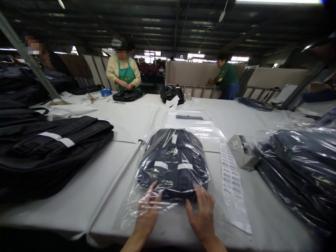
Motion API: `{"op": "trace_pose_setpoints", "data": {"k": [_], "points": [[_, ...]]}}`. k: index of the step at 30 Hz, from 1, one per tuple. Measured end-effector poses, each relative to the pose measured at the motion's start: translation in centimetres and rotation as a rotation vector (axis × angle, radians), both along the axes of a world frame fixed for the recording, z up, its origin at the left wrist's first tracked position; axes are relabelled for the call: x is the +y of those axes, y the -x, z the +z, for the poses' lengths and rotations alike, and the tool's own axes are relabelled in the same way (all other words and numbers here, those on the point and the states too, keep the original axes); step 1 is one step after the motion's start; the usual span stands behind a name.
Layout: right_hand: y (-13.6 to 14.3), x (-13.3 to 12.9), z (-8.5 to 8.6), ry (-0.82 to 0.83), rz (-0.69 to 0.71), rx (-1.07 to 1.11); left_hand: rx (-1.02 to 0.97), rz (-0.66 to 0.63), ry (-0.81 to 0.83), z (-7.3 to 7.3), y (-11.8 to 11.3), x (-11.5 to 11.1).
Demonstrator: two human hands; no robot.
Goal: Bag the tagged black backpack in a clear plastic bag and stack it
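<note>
A black backpack [174, 150] lies flat in front of me, straps up, with white bands around the straps. It is inside a clear plastic bag [128, 215] whose loose end spreads toward the table's near edge. My left hand [149, 210] is at the near left of the backpack, fingers stretched out against the plastic. Opposite it, my right hand [201, 211] touches the near right part with thumb and fingers apart. Neither hand has anything gripped in it. Whether the plastic lies over or under my left fingers, I cannot tell.
Unwrapped black backpacks [57, 150] are piled at left; plastic-wrapped bags [301, 168] at right. A strip of printed labels [232, 178] lies beside a grey dispenser [243, 152]. Across the white table [131, 122], a person in a green apron [126, 75] handles a black bag [127, 95].
</note>
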State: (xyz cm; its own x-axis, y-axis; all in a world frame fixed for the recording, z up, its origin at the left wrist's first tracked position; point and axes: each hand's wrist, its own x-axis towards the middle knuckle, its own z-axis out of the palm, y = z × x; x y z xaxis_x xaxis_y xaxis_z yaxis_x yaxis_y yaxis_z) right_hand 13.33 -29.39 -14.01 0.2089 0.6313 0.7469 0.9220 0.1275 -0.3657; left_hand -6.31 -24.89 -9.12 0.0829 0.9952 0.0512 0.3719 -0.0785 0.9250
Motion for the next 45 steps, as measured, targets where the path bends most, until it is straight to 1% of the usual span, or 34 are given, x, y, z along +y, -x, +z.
{"op": "trace_pose_setpoints", "data": {"k": [3,5,7,8,9,10,11,13,14,16,18,20,22,24,28,31,34,36,38,40,42,45], "points": [[-0.1,-0.1,-0.1,0.022,0.051,-0.051,0.026,0.008,-0.050,-0.2,-0.7,0.0],[-0.7,-0.6,-0.2,0.023,0.097,-0.092,0.058,-0.005,-0.084,-0.6,-0.4,0.0],[-1.6,-1.7,-0.5,-0.035,0.103,-0.114,0.109,0.032,-0.184,-1.5,0.8,-0.3],[-2.1,-2.4,-0.8,-0.079,0.098,-0.118,0.160,0.042,-0.275,-2.0,1.8,-0.4],[-2.4,-3.1,-1.1,-0.111,0.099,-0.127,0.240,0.026,-0.385,-2.5,2.9,-0.6],[-2.7,-3.8,-1.5,-0.112,0.111,-0.143,0.350,-0.028,-0.495,-3.1,4.0,-0.8],[-3.0,-4.4,-1.9,-0.072,0.135,-0.168,0.483,-0.117,-0.590,-3.5,5.1,-0.9],[-3.3,-5.2,-2.9,0.094,0.199,-0.244,0.745,-0.320,-0.710,-4.2,6.6,-1.0],[-3.5,-5.4,-3.3,0.170,0.216,-0.277,0.842,-0.387,-0.730,-4.4,7.0,-1.0],[-3.9,-5.3,-4.0,0.219,0.215,-0.308,0.945,-0.451,-0.730,-4.4,7.2,-0.6],[-4.4,-4.8,-4.3,0.174,0.199,-0.307,0.988,-0.448,-0.708,-4.0,6.9,-0.1],[-4.9,-4.3,-4.1,0.124,0.212,-0.287,1.021,-0.441,-0.678,-3.5,6.3,0.4],[-5.3,-4.1,-3.6,0.090,0.254,-0.255,1.026,-0.426,-0.685,-3.0,5.9,0.6],[-5.4,-4.4,-3.3,0.047,0.285,-0.229,0.965,-0.419,-0.734,-2.8,5.8,0.5],[-5.6,-5.9,-3.5,0.008,0.294,-0.244,0.811,-0.421,-0.799,-3.6,6.4,-0.9],[-5.7,-6.3,-3.3,0.032,0.288,-0.229,0.858,-0.432,-0.804,-4.0,6.6,-1.6],[-5.9,-6.2,-3.1,0.025,0.310,-0.224,0.897,-0.510,-0.817,-3.6,6.5,-1.6],[-6.0,-6.4,-3.5,0.008,0.327,-0.247,0.851,-0.529,-0.832,-3.4,6.3,-1.8],[-6.2,-6.9,-4.7,0.004,0.327,-0.278,0.780,-0.503,-0.841,-3.7,6.1,-2.4],[-6.5,-7.7,-6.1,0.026,0.338,-0.318,0.713,-0.465,-0.847,-4.6,6.0,-3.1],[-6.9,-8.6,-7.2,0.084,0.356,-0.366,0.671,-0.437,-0.847,-5.7,6.0,-3.8],[-7.7,-9.7,-7.8,0.174,0.344,-0.438,0.629,-0.411,-0.854,-6.9,6.2,-4.5]]}}
